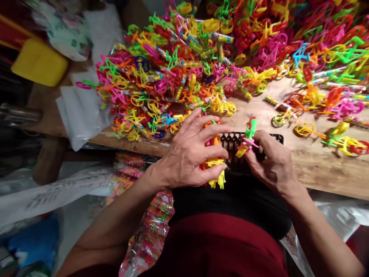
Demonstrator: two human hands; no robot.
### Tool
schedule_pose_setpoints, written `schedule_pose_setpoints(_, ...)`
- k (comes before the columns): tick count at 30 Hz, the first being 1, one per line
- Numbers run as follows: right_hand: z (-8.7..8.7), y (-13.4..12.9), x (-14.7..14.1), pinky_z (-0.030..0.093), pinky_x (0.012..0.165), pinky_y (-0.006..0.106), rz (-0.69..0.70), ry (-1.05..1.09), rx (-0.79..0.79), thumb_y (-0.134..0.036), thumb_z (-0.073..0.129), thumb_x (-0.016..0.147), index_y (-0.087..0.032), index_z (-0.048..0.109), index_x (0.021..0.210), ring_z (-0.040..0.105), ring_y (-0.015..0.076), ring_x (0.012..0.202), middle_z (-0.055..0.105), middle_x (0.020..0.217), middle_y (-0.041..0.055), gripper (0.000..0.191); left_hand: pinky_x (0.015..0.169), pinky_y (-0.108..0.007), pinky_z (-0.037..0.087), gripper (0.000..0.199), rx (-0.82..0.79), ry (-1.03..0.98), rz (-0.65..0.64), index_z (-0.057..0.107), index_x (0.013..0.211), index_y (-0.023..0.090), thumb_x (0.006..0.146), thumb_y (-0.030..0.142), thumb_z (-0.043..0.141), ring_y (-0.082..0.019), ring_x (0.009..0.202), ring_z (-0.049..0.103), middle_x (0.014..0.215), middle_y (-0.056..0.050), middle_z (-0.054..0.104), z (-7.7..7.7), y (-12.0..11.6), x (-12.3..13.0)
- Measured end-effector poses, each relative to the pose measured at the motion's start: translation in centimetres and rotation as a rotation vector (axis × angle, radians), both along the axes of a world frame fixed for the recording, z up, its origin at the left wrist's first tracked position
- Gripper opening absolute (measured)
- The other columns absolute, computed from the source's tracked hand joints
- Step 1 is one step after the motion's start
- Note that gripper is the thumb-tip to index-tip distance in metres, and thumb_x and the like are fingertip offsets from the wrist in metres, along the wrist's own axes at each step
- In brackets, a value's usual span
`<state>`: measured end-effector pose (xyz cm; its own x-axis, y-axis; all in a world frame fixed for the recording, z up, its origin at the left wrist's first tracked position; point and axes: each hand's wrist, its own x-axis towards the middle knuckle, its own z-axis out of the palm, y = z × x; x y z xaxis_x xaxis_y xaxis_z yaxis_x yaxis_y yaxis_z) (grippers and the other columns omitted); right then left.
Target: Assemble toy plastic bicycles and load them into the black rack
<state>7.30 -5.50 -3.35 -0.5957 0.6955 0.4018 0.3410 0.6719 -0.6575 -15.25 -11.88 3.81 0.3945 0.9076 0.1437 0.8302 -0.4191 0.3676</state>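
My left hand (191, 150) lies palm down with its fingers spread over a row of small yellow, orange and red plastic toys (215, 163). These sit on the left part of a black slotted rack (230, 137) at the bench's front edge; the palm hides some of them. Over the rack's right part, my right hand (271, 157) is closed in a pinch on a small plastic toy (248, 140) with green, red, pink and yellow parts. The toy stands upright above the slots. Part of the rack is hidden behind the right fingers.
A large heap of bright plastic toys and candy-filled tubes (173, 69) covers the back of the wooden bench (323, 173). Loose toy pieces (307, 130) lie to the right. White plastic bags (80, 111) and a yellow object (40, 61) are at left. A filled clear packet strip (150, 231) hangs below.
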Motion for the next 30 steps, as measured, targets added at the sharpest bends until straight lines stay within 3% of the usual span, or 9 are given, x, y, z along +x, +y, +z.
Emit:
schedule_pose_setpoints(9, 0.6, -2.0, 1.8, 0.053, 0.070, 0.031, -0.057, -0.031, -0.072, -0.018, 0.061, 0.094, -0.023, 0.065, 0.115, 0.070, 0.0193, 0.084, 0.072, 0.100, 0.0077, 0.022, 0.126, -0.058, 0.025, 0.018, 0.095, -0.056, -0.040, 0.077, 0.093, 0.028, 0.089, 0.040, 0.063, -0.028, 0.133, 0.053, 0.138, -0.001, 0.065, -0.8, 0.0, -0.3)
schedule_pose_setpoints(13, 0.4, -2.7, 1.5, 0.053, 0.073, 0.031, -0.093, -0.058, 0.016, -0.017, 0.058, 0.094, -0.020, 0.063, 0.110, 0.068, 0.0190, 0.082, 0.071, 0.093, 0.0076, 0.017, 0.129, -0.060, 0.019, 0.016, 0.037, -0.042, -0.008, 0.076, 0.095, 0.031, 0.087, 0.040, 0.065, -0.027, 0.138, 0.049, 0.142, 0.004, 0.062, -1.0, -0.1, -0.3)
schedule_pose_setpoints(17, -0.3, -2.2, 0.8, 0.054, 0.074, 0.031, -0.092, -0.049, 0.074, -0.016, 0.059, 0.093, -0.021, 0.061, 0.103, 0.067, 0.0191, 0.081, 0.070, 0.089, 0.0060, 0.011, 0.129, -0.060, 0.019, 0.015, 0.053, -0.043, -0.028, 0.076, 0.096, 0.029, 0.085, 0.036, 0.067, -0.027, 0.139, 0.049, 0.142, 0.002, 0.062, -0.9, -0.2, -0.3)
schedule_pose_setpoints(26, -0.7, -1.2, 0.7, 0.058, 0.074, 0.034, -0.099, 0.003, 0.009, -0.017, 0.061, 0.093, -0.022, 0.068, 0.111, 0.071, 0.0216, 0.088, 0.073, 0.100, 0.0095, 0.020, 0.129, -0.058, 0.022, 0.012, 0.066, -0.041, -0.026, 0.077, 0.092, 0.029, 0.087, 0.035, 0.068, -0.026, 0.138, 0.050, 0.141, 0.001, 0.064, -0.5, -0.2, -0.2)
schedule_pose_setpoints(30, 0.1, -1.6, 1.1, 0.054, 0.066, 0.032, -0.149, 0.051, -0.104, -0.021, 0.068, 0.091, -0.023, 0.067, 0.100, 0.067, 0.0182, 0.078, 0.071, 0.092, 0.0057, 0.009, 0.128, -0.058, 0.023, 0.014, 0.061, -0.055, -0.018, 0.077, 0.092, 0.028, 0.088, 0.036, 0.067, -0.026, 0.139, 0.050, 0.145, -0.001, 0.061, -0.5, -0.3, -0.2)
